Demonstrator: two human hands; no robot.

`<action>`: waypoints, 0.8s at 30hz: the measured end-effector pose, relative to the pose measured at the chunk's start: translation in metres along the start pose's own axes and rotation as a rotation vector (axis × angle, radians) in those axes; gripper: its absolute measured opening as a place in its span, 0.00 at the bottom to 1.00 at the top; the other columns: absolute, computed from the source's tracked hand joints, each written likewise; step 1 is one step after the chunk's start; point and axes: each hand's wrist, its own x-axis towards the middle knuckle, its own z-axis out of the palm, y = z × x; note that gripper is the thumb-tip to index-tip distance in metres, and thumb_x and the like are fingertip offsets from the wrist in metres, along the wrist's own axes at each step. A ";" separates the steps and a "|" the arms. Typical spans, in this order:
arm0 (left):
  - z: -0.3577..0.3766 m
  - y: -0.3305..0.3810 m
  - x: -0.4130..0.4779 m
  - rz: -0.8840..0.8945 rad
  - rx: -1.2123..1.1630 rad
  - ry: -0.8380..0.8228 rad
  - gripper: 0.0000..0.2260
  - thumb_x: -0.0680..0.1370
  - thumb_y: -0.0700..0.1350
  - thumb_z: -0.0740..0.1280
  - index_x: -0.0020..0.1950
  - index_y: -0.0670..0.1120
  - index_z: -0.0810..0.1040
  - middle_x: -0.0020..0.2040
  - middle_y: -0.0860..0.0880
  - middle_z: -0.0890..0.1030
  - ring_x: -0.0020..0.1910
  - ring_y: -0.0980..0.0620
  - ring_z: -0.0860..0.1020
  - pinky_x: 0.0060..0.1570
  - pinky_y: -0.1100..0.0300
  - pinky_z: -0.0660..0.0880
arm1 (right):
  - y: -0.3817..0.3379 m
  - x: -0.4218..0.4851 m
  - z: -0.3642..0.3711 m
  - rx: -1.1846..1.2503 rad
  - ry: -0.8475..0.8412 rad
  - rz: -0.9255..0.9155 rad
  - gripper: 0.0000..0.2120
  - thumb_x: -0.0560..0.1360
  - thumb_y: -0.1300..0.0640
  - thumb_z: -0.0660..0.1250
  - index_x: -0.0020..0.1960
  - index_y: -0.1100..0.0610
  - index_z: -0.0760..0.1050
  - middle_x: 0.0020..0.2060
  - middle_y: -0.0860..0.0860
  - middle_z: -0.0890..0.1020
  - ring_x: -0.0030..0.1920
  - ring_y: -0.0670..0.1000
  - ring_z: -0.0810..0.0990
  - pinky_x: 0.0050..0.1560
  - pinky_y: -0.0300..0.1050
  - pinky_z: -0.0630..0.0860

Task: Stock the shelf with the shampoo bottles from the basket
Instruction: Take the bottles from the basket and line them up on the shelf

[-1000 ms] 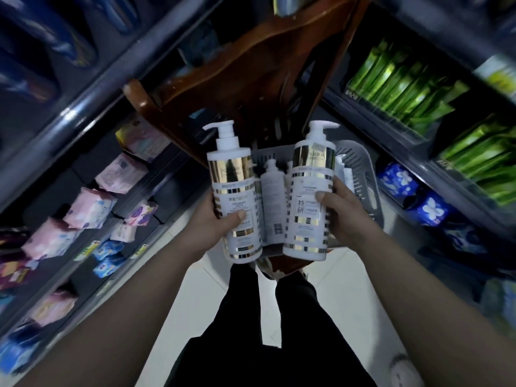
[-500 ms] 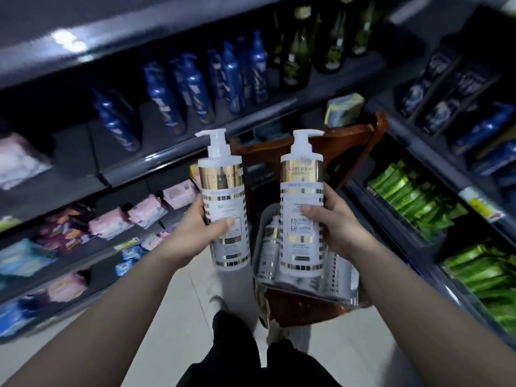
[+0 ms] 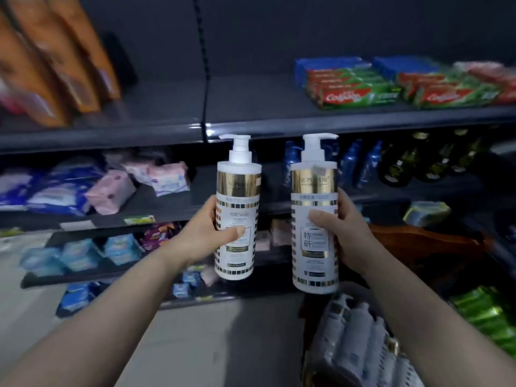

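Note:
Two white pump shampoo bottles with gold bands are held upright in front of the dark shelving. My left hand (image 3: 208, 233) grips the left bottle (image 3: 238, 191) around its middle, thumb across the label. My right hand (image 3: 342, 233) grips the right bottle (image 3: 313, 191) the same way. Both pump heads reach about level with the front edge of the upper shelf (image 3: 251, 107), whose middle stretch is bare. Below my right forearm lies the basket (image 3: 402, 367) with several more white bottles (image 3: 351, 336) lying in it.
Toothpaste boxes (image 3: 363, 90) fill the upper shelf's right side and orange packs (image 3: 55, 65) its left. The shelf below holds pink and blue soft packs (image 3: 111, 188), blue bottles (image 3: 360, 160) and dark green bottles (image 3: 399, 163). A brown wooden chair (image 3: 418, 244) stands at right.
Both hands have raised the two bottles from over the basket up toward the upper shelf. The view has tilted up, and the basket now sits low at the right.

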 end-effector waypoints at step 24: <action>-0.300 0.081 0.070 0.378 0.094 0.401 0.29 0.67 0.43 0.75 0.64 0.44 0.67 0.55 0.48 0.80 0.54 0.54 0.80 0.54 0.58 0.77 | -0.101 0.165 0.240 -0.086 -0.172 -0.423 0.33 0.66 0.57 0.72 0.68 0.53 0.67 0.51 0.49 0.83 0.51 0.51 0.84 0.45 0.44 0.80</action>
